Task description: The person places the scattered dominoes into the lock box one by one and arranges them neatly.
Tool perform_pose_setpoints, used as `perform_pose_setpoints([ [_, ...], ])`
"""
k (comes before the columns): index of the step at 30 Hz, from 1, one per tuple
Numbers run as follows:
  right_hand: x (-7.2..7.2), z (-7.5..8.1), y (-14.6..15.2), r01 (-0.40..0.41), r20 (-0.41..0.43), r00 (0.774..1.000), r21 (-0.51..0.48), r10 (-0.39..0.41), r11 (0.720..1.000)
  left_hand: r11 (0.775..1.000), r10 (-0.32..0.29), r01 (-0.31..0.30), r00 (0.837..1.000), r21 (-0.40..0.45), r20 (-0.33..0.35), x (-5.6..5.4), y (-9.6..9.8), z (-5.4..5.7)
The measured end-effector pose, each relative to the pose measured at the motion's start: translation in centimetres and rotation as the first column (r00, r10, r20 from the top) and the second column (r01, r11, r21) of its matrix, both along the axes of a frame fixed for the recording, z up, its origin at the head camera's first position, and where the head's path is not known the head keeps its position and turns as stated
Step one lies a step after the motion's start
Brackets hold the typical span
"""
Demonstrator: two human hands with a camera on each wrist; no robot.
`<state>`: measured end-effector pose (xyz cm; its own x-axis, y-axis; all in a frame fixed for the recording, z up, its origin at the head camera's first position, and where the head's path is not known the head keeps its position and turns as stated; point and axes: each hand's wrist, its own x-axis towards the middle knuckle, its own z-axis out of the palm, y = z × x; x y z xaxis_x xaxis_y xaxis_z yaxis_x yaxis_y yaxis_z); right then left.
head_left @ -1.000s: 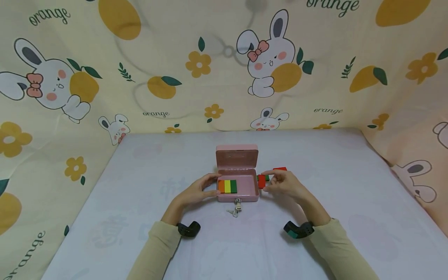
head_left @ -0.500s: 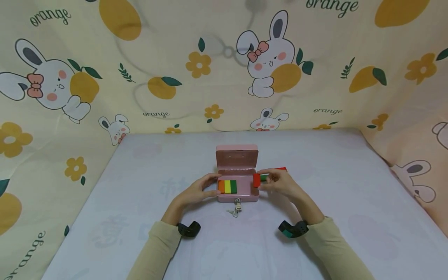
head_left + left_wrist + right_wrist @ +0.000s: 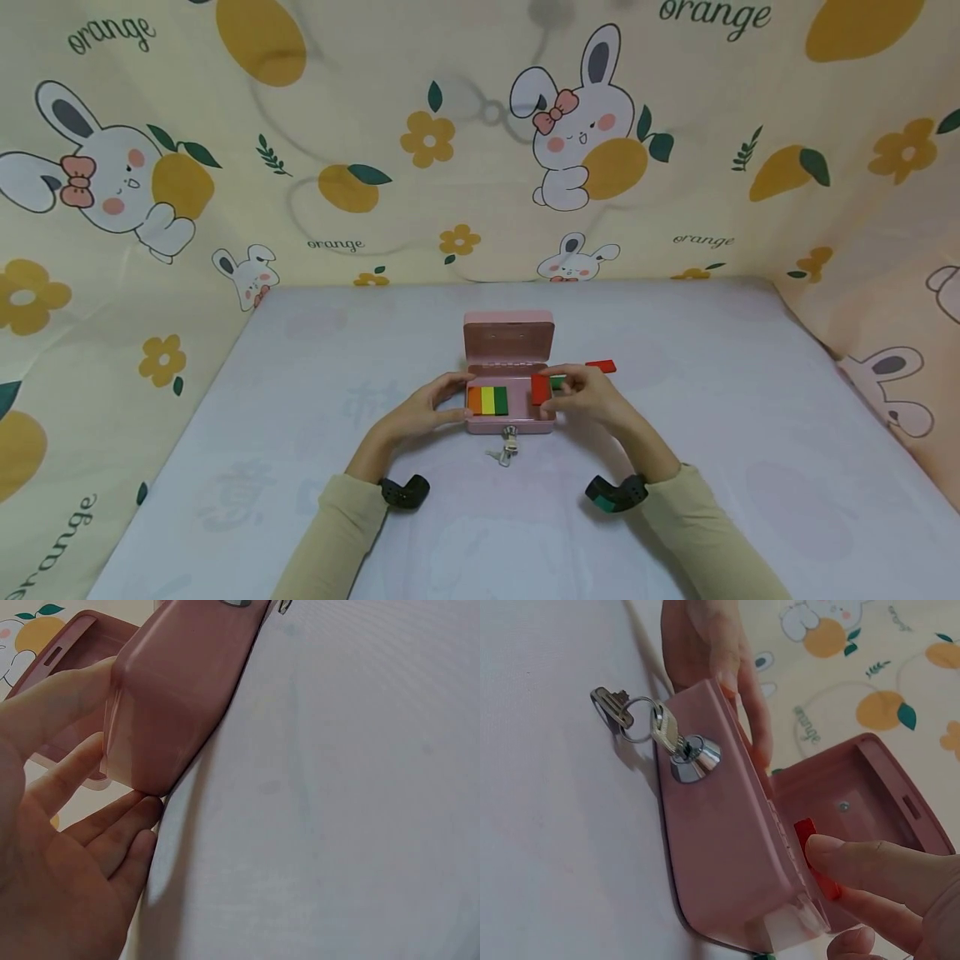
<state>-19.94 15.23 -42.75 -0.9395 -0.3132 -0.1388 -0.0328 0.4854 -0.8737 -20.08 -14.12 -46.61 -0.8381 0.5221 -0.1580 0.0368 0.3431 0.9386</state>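
Observation:
A pink cash box (image 3: 528, 426) stands on the table with its lid (image 3: 508, 340) raised. Inside, at the left end, an orange block (image 3: 475, 400), a yellow block (image 3: 487, 400) and a green block (image 3: 501, 400) lie side by side. My left hand (image 3: 420, 410) holds the left end of the box, thumb near the front corner and fingers toward the back. Between thumb and fingers, my right hand (image 3: 596, 396) pinches a red block (image 3: 539, 390), held upright over the right part of the box. The right wrist view shows this red block (image 3: 804, 829) partly behind the thumb.
A ring of keys (image 3: 503, 456) hangs from the lock (image 3: 695, 759) at the box's front. Behind the right fingers, a green block (image 3: 557, 382) is partly hidden. Another red block (image 3: 602, 366) lies on the table to the right. A patterned cloth (image 3: 420, 217) rises behind the table.
My right hand has carried the red block leftward, from beside the box's right wall to over its inside. The left hand and the box have stayed in place.

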Motion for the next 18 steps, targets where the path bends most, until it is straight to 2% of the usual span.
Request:
perform_pose_setpoints([
  [18, -0.1, -0.5, -1.5, -0.01, 0.003, 1.0, 0.031, 0.01, 0.999, 1.0, 0.008, -0.008, 1.0, -0.008, 0.002, 0.0, 0.1, 0.0],
])
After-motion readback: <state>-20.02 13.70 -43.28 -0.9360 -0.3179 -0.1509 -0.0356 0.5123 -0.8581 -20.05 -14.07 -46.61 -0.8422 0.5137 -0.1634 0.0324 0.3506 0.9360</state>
